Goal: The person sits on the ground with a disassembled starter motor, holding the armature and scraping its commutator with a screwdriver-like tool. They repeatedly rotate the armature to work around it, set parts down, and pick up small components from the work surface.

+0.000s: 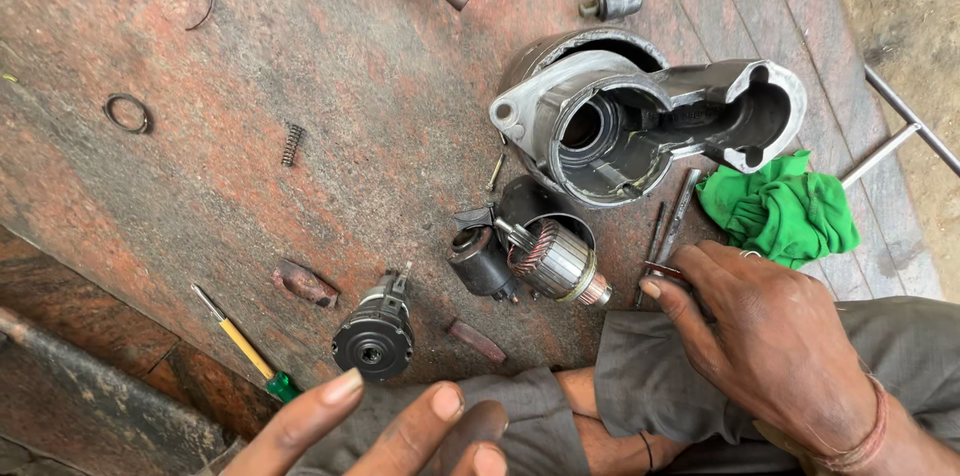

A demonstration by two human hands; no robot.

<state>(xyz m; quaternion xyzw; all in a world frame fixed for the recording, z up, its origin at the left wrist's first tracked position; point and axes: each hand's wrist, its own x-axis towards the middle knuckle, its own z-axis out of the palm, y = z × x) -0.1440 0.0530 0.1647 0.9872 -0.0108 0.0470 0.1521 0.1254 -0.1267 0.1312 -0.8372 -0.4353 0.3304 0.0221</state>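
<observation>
The right hand is seen at the near right, its fingers closed on a small red-tipped tool beside a green rag. The left hand is held open at the near edge, fingers apart, nothing gripped. Just left of the tool, a wound armature is laid on the reddish counter, with a grey metal housing beyond and a black round part nearer.

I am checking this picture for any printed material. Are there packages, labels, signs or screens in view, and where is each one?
None in view: only bare metal motor parts, a green cloth and a screwdriver on the stone slab, with no package, label, sign or screen on them.
</observation>
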